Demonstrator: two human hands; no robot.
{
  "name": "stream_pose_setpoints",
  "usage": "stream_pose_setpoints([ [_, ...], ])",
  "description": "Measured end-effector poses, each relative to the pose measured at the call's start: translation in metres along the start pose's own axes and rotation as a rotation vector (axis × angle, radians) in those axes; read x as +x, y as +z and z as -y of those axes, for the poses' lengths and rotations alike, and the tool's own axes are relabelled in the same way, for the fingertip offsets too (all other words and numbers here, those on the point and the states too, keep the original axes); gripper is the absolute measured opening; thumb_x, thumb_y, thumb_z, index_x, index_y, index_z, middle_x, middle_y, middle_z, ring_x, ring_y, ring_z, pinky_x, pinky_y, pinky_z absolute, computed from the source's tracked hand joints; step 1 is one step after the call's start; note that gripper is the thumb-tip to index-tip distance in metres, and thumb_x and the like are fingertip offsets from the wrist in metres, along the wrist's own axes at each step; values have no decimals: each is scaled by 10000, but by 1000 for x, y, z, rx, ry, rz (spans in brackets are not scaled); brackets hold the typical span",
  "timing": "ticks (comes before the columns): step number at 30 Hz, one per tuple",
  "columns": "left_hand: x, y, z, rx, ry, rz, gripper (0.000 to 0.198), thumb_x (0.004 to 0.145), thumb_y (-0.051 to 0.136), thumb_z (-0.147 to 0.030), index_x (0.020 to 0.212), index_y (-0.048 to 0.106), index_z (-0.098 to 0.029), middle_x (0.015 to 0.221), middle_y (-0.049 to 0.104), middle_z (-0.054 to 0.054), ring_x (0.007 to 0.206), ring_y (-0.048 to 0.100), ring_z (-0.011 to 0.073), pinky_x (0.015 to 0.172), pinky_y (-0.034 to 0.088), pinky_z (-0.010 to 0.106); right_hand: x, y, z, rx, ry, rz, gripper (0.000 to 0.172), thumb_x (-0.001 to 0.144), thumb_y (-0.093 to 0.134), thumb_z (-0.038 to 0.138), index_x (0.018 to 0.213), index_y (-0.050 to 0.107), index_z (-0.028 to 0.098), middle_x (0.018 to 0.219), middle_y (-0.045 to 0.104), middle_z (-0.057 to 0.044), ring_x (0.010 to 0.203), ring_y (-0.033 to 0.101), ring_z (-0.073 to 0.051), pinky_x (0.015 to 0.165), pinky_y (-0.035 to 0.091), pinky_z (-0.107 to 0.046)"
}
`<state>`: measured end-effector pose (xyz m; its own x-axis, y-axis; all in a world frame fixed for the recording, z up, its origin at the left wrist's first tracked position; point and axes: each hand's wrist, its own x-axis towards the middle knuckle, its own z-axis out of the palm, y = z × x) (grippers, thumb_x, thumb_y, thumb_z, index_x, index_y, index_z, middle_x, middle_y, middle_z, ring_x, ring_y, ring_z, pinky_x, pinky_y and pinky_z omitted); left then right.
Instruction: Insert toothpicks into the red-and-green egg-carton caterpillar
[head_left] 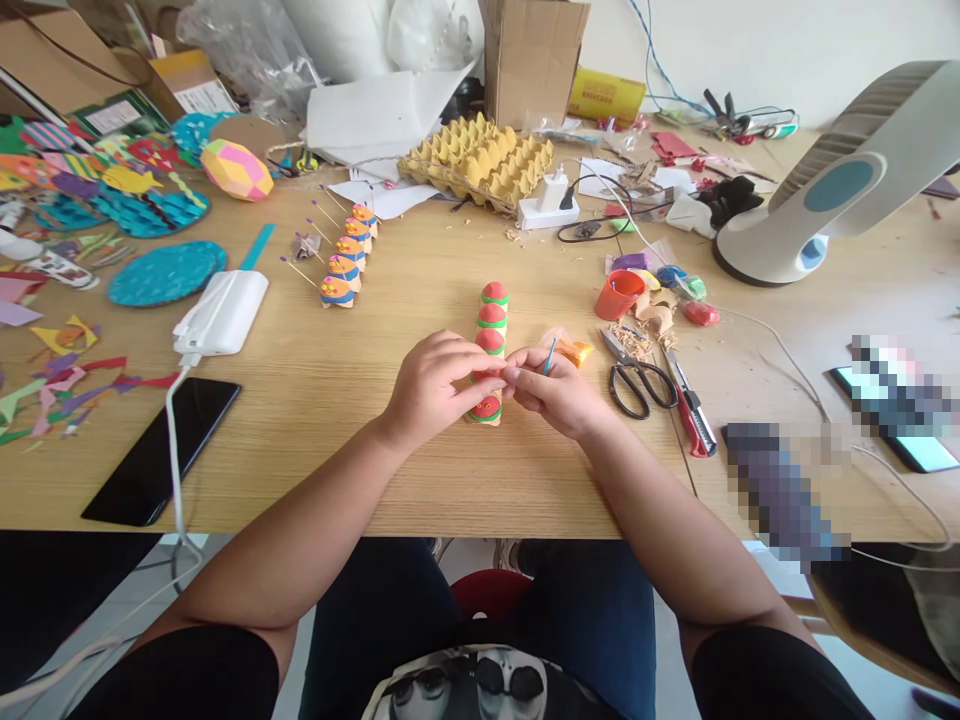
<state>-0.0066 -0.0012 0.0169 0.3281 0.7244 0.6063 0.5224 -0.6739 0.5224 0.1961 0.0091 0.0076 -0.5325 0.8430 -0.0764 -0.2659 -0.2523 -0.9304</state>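
Both my hands meet over the middle of the wooden table (420, 470). My left hand (435, 385) is closed in a pinch, its fingertips touching those of my right hand (555, 392). The right hand is closed on a thin blue stick (550, 355) that pokes up between its fingers. Under and behind the hands lies a painted egg-carton caterpillar (491, 315) with red domes ringed in green; its near end is partly hidden by my fingers. What the left fingers pinch is too small to make out.
Scissors (637, 380) and a red utility knife (694, 410) lie right of my hands, with an orange cup (619, 295) and scraps behind. A white fan (832, 190) stands far right. A black phone (165, 450), power bank (225, 312), orange-blue caterpillar (349, 260) and egg tray (480, 158) sit left and behind.
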Motion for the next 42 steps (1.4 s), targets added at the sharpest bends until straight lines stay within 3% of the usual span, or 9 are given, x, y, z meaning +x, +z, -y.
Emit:
stream_pose_setpoints([
  [17, -1, 0, 2, 192, 213, -115, 59, 901, 752, -281, 932, 784, -242, 865, 799, 13, 783, 664, 176, 747, 521, 329, -1, 4, 1, -2, -11, -20, 408, 797, 801, 541, 761, 657, 160, 657, 625, 12, 490, 310, -52, 472, 193, -248],
  [25, -1, -1, -1, 142, 166, -126, 70, 919, 736, -276, 953, 785, -238, 846, 782, 13, 781, 655, 158, 767, 517, 313, -2, 5, 2, 36, 28, 5, 373, 816, 788, 498, 759, 648, 157, 690, 652, -5, 494, 334, -51, 467, 181, -240],
  [33, -2, 1, 0, 87, 133, -115, 64, 917, 739, -268, 958, 778, -239, 861, 780, 10, 802, 657, 154, 789, 514, 309, -1, 4, 2, 87, 35, -14, 341, 744, 864, 432, 836, 676, 163, 624, 648, 26, 463, 320, -40, 466, 160, -237],
  [42, -1, 2, -3, -31, 74, -78, 66, 908, 723, -234, 956, 769, -227, 862, 784, 16, 842, 681, 171, 829, 530, 333, 0, -2, 4, -82, 3, -52, 344, 754, 845, 461, 840, 689, 166, 626, 643, 18, 490, 363, -59, 472, 186, -249],
])
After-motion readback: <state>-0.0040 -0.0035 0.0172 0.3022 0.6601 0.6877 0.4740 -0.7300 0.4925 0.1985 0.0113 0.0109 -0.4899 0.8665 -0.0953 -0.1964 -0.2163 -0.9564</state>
